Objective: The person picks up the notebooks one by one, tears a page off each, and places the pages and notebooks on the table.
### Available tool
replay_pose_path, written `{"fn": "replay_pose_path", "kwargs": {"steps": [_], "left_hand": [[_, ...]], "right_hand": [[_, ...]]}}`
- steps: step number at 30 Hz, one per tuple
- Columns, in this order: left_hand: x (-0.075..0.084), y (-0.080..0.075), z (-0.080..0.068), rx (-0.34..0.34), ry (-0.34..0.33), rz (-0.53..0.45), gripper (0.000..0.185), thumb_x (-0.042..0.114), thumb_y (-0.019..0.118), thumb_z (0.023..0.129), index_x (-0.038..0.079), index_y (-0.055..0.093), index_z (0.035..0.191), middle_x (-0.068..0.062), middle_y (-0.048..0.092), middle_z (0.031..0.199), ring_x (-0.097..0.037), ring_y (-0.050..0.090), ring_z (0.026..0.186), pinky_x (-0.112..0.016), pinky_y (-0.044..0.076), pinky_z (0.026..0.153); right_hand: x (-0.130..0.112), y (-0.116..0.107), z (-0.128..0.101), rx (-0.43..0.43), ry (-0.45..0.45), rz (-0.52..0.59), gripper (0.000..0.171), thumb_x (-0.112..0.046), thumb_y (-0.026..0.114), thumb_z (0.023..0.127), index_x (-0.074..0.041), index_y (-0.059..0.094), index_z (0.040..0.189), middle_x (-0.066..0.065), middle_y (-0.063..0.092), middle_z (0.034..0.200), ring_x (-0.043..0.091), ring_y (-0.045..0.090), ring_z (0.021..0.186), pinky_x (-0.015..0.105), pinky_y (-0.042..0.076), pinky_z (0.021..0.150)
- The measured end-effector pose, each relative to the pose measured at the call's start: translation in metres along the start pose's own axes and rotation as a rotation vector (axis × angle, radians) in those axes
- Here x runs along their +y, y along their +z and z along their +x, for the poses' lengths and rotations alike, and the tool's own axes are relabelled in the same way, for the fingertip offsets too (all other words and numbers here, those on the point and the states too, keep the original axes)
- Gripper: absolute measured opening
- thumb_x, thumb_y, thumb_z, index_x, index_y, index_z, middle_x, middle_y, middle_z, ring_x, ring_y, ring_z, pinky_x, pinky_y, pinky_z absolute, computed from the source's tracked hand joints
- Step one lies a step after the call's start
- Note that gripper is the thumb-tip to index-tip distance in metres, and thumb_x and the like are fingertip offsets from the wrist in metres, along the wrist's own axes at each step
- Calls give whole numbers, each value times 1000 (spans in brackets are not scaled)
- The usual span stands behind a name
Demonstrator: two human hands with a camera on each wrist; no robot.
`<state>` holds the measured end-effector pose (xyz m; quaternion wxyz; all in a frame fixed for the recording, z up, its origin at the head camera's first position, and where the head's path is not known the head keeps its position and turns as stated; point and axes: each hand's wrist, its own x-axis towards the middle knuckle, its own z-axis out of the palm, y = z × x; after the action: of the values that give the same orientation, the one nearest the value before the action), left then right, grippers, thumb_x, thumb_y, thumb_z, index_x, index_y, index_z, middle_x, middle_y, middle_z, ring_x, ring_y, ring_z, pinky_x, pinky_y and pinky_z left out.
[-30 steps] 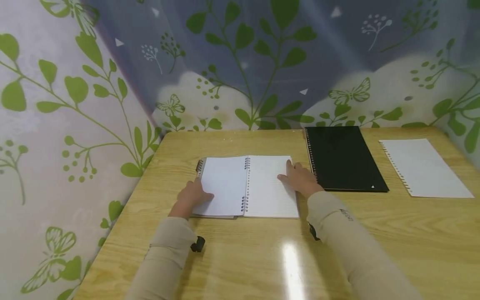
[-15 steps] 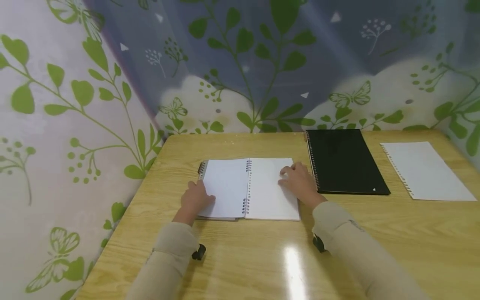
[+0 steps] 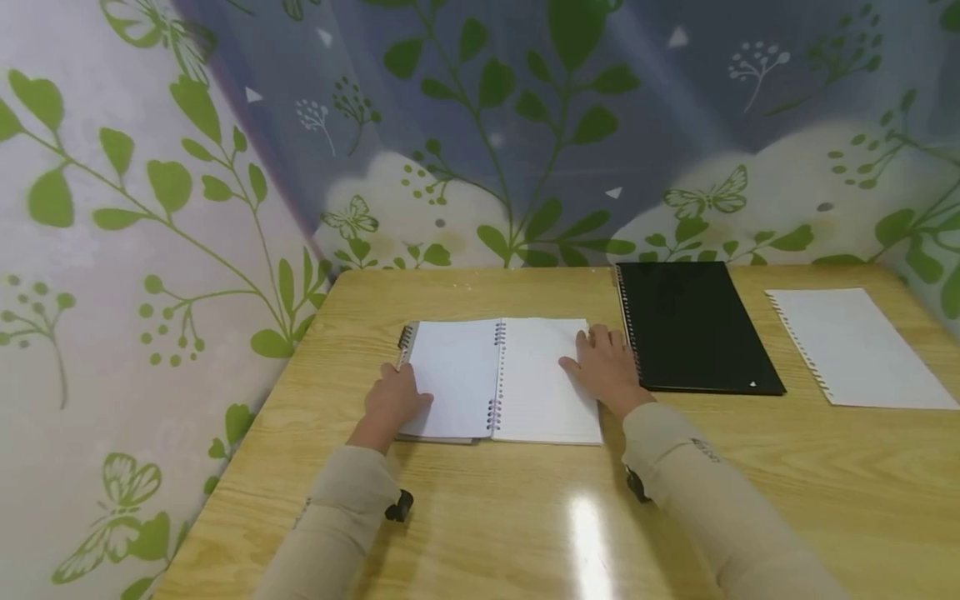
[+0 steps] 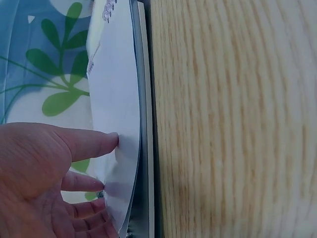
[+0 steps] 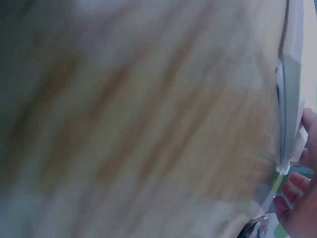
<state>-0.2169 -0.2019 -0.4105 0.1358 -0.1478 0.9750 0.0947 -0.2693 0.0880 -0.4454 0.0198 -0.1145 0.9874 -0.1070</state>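
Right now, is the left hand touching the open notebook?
Touching. The left wrist view shows it: the left hand has its thumb tip on the white paper of the open notebook, with no gap visible.

We see a black spiral notebook (image 3: 697,329) beside a loose white sheet (image 3: 858,348) on the wooden table (image 3: 487,517), before leafy, butterfly-patterned walls (image 3: 450,142).

At the far edge of my wooden worktop (image 3: 487,517) I see a blue-and-white wall (image 3: 675,108) printed with green leaves (image 3: 497,82). A paler leafy wall (image 3: 97,400) borders the left edge. White glare (image 3: 588,542) streaks the wood.
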Motion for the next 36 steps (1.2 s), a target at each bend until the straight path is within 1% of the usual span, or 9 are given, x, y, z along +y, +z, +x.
{"fn": "replay_pose_path", "kwargs": {"steps": [8, 13, 17, 21, 23, 25, 28, 31, 36], "left_hand": [[3, 0, 2, 36, 27, 8, 56, 35, 62, 86, -1, 46, 126, -19, 43, 113, -26, 51, 79, -35, 44, 62], [6, 1, 0, 85, 54, 59, 52, 34, 63, 86, -2, 49, 121, -22, 42, 119, -34, 43, 105, -44, 43, 84], [11, 1, -1, 131, 110, 45, 57, 28, 62, 85, 0, 42, 131, -26, 24, 140, -41, 27, 127, -50, 37, 97], [23, 4, 0, 143, 216, 33, 64, 29, 59, 86, 4, 34, 140, -24, 11, 149, -40, 16, 137, -50, 28, 108], [32, 7, 4, 124, 284, 48, 63, 34, 55, 90, 6, 33, 142, -22, 12, 151, -37, 14, 140, -47, 21, 112], [41, 10, 10, 95, 356, 79, 61, 38, 48, 93, 9, 31, 144, -19, 12, 153, -35, 11, 142, -43, 14, 115], [56, 11, 22, 29, 431, 87, 55, 38, 38, 97, 15, 27, 146, -15, 13, 154, -32, 8, 143, -43, 10, 116], [67, 10, 33, -26, 451, 78, 52, 35, 35, 98, 19, 25, 147, -12, 13, 155, -32, 7, 143, -45, 10, 115], [74, 11, 43, -116, 384, 64, 54, 37, 40, 97, 27, 23, 147, -7, 10, 156, -29, 7, 144, -46, 12, 115]], "right_hand": [[-11, -9, -1, 139, 2, 17, 38, -31, 55, 91, -9, 58, 122, 17, 45, 125, 35, 41, 113, 49, 39, 90], [-16, -13, 3, 94, 126, 361, 64, -28, 59, 88, -6, 32, 142, 23, 49, 130, 40, 47, 118, 51, 40, 96], [-16, -16, 6, 12, 315, 680, 92, -33, 58, 88, 3, -4, 145, 27, 24, 147, 39, 27, 135, 46, 25, 111], [-13, -20, 3, -56, 423, 890, 79, -35, 49, 93, 6, 6, 145, 26, 24, 147, 37, 28, 135, 45, 24, 112], [-12, -20, 0, -46, 420, 908, 59, -33, 46, 95, 6, 32, 137, 25, 42, 135, 34, 43, 122, 43, 34, 105], [-12, -20, -1, -21, 393, 878, 40, -30, 44, 95, 5, 53, 112, 21, 54, 110, 29, 50, 97, 38, 43, 87], [-12, -18, 0, 37, 366, 769, 35, -31, 43, 96, -1, 49, 80, 12, 46, 82, 22, 41, 74, 31, 36, 65], [-11, -15, 2, 22, 365, 705, 40, -35, 36, 98, 0, 54, 89, 13, 50, 90, 23, 42, 79, 32, 36, 68], [-8, -11, 3, -28, 371, 659, 44, -30, 31, 99, 4, 54, 114, 19, 54, 109, 27, 45, 90, 40, 41, 81]]}}
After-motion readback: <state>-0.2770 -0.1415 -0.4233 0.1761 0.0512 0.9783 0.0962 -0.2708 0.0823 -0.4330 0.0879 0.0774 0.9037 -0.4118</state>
